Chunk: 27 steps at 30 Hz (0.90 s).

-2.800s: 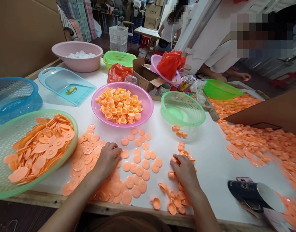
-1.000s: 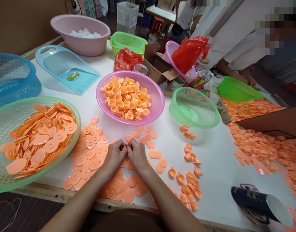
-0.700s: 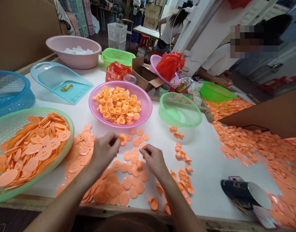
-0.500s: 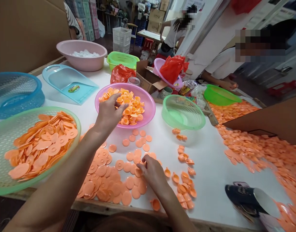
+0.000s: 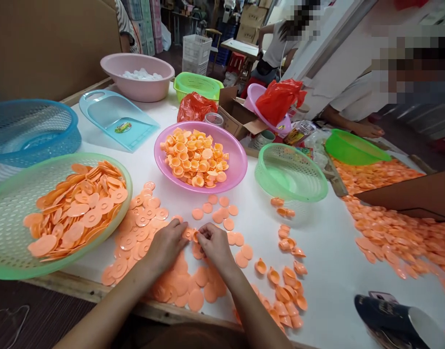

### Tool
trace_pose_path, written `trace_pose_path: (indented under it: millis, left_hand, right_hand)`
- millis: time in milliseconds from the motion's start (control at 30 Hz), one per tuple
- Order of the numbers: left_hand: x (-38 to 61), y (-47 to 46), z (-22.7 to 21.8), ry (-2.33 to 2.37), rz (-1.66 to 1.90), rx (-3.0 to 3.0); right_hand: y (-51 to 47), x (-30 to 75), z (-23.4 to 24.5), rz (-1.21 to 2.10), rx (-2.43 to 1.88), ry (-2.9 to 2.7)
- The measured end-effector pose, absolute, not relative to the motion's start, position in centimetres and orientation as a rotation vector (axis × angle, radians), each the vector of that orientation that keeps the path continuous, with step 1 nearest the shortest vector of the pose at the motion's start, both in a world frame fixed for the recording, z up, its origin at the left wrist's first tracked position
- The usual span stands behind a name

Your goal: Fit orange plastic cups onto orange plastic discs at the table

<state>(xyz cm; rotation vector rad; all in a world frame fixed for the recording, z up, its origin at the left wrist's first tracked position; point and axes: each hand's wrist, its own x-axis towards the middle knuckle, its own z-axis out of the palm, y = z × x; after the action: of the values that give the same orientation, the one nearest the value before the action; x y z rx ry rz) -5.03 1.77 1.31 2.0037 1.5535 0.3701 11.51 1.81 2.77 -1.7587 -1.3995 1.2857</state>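
My left hand [image 5: 167, 245] and my right hand [image 5: 215, 246] almost meet over the near part of the white table. The fingers of my left hand are closed at the edge of a small orange plastic disc [image 5: 187, 233]. Pinched in my right hand is a small orange toy cup [image 5: 196, 236], held against or very near that disc. Flat orange discs [image 5: 142, 228] lie loose and overlapping around both hands. To the right, several orange toy cups [image 5: 290, 291] are scattered and heaped. Beyond my hands a pink bowl [image 5: 240, 169] holds a pile of orange cups.
A green colander [image 5: 126, 194] of orange discs stands at left, near a blue basket [image 5: 71, 131] and blue scoop [image 5: 142, 133]. A pale green basket [image 5: 317, 189] sits right of the bowl. A dark cup [image 5: 386, 315] lies near right. A co-worker [image 5: 353, 106] is across the table.
My left hand has come back from the pink bowl to the discs, beside my right hand. My right hand has moved slightly left, and a cup now shows in it. The view has shifted.
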Motion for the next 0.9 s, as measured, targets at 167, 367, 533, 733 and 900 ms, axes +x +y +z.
trace_pose_path:
  millis: [167,367,533,733,900]
  left_hand:
    - [-5.2,2.1,0.3,1.509,0.444,1.934]
    - [-5.3,2.3,0.2,1.46,0.454,1.925]
    - [-5.0,3.8,2.3,1.531,0.476,1.596]
    - [-3.5,3.5,0.7,1.534,0.621,1.174]
    - [-3.8,2.1,-0.6,1.534,0.808,1.307]
  right_hand:
    - [3.0,10.7,1.6,1.23,-1.748,-1.424]
    - [3.3,9.4,1.2,1.104,-1.773,-1.625]
    - [3.5,9.5,1.5,1.049,-1.761,-1.723]
    - [2.8,9.2,1.3,1.003,-1.743,-1.757]
    - [2.4,8.8,1.2,0.91,-1.749,-1.749]
